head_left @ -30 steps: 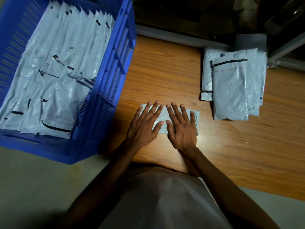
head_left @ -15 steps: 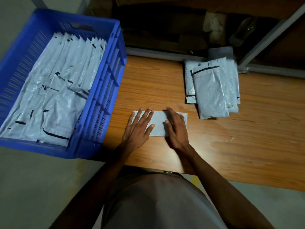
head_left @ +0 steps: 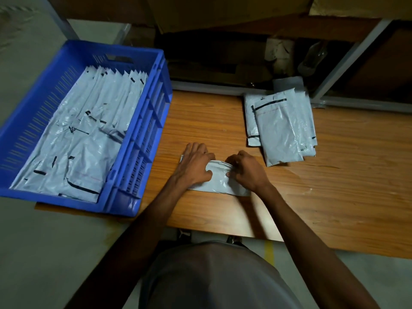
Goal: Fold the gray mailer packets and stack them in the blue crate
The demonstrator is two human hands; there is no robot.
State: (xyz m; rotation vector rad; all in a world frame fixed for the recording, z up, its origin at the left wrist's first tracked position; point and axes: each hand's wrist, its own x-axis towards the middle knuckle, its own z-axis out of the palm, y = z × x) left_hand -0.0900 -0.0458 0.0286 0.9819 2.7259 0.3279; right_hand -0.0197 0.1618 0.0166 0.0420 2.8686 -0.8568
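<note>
A folded gray mailer packet (head_left: 217, 182) lies on the wooden table (head_left: 323, 197) in front of me. My left hand (head_left: 195, 166) lies over its left part, fingers bent at the far edge and thumb on top. My right hand (head_left: 246, 169) grips its right part, fingers curled over the far edge and thumb underneath pinching it. The blue crate (head_left: 142, 134) stands at the table's left end, holding several folded gray packets (head_left: 89, 139) laid in overlapping rows. A pile of unfolded gray mailers (head_left: 281, 128) lies to the right and beyond my hands.
Behind the table runs a metal frame (head_left: 347, 61) with dark shelving, cardboard and a plastic bottle (head_left: 312, 59). The table's near edge is close to my body, and my shoes (head_left: 185, 234) show below it on the pale floor.
Both hands went from lying flat on the packet to curling round its far edge. The camera view has pulled back and tilted up, showing more of the crate and shelving.
</note>
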